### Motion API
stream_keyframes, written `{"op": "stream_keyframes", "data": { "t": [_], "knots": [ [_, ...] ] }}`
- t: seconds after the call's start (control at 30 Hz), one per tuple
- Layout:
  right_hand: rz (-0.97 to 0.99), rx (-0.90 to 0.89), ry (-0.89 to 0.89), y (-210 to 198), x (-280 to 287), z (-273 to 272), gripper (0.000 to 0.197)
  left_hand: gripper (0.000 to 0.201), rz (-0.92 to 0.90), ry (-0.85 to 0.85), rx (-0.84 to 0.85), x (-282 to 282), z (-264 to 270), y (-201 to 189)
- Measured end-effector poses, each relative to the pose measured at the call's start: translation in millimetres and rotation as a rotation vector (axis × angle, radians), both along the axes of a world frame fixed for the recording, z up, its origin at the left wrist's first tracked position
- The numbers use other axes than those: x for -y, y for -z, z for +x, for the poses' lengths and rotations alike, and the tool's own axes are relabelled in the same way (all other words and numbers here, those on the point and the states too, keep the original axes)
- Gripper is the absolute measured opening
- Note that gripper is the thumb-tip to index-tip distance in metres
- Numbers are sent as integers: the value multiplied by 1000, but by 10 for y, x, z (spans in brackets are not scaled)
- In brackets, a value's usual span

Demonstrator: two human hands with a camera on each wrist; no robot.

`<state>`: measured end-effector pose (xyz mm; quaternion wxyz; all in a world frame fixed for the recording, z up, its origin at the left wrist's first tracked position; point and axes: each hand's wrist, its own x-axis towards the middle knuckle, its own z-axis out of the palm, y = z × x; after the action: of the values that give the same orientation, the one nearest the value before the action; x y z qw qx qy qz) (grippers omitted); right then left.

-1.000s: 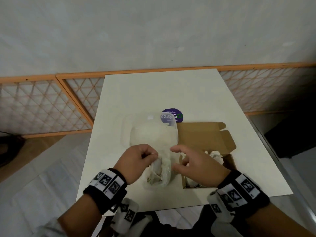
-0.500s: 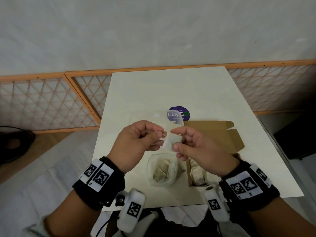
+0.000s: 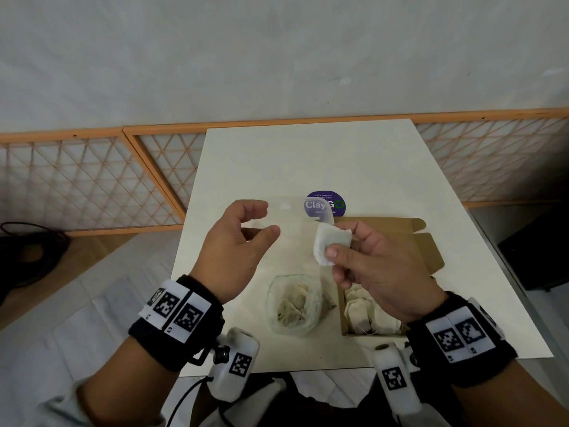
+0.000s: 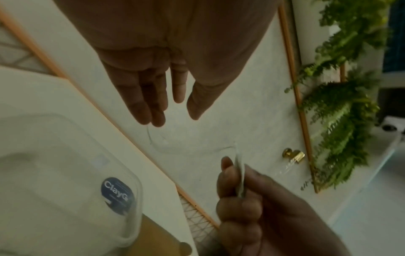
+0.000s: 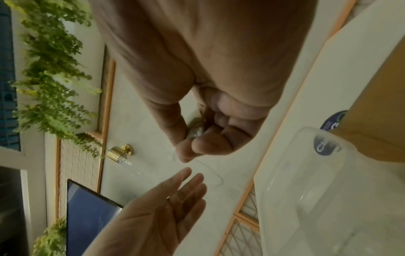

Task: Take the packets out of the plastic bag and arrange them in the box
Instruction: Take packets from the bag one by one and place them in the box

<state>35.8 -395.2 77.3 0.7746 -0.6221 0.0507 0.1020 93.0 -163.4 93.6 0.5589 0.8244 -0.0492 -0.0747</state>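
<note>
My right hand [image 3: 338,245] is raised above the table and pinches a white packet [image 3: 328,238] between thumb and fingers. In the right wrist view the hand [image 5: 192,143] is curled round it. My left hand [image 3: 264,221] hovers a little to the left, relaxed and holding nothing; its fingers [image 4: 151,107] point straight out. A faint clear film edge [image 5: 215,178] shows between the hands. The crumpled plastic bag [image 3: 292,309] lies near the table's front with several packets inside. To its right stands the open cardboard box [image 3: 372,334] with packets [image 3: 366,309] in it.
A clear plastic tub [image 3: 289,211] lies behind the hands, beside a round purple sticker [image 3: 326,204]. The box's lid flap [image 3: 397,238] lies open towards the back. The white table [image 3: 308,161] runs to an orange lattice rail [image 3: 92,180]. A black object [image 3: 535,257] stands at the right.
Both hands rose from the bag. The right hand drew a white packet up out of it; the left hand let go and moved apart to the left.
</note>
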Motion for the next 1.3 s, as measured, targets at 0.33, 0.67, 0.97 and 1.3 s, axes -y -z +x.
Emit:
{"op": "stream_keyframes", "data": {
  "t": [0.33,0.67,0.97,1.3],
  "knots": [
    [109,-74,8,-8,-126,65,36,6,-102,177,66,162,-277,-25],
    [92,-39,-31,22,-196,57,37,7,-233,139,-31,239,-197,27],
    [-242,88,-85,66,-170,92,21,8,-348,89,44,226,-157,16],
    [-1149,224,-296,415,-284,313,14,8,-384,48,140,63,-124,-81]
  ]
}}
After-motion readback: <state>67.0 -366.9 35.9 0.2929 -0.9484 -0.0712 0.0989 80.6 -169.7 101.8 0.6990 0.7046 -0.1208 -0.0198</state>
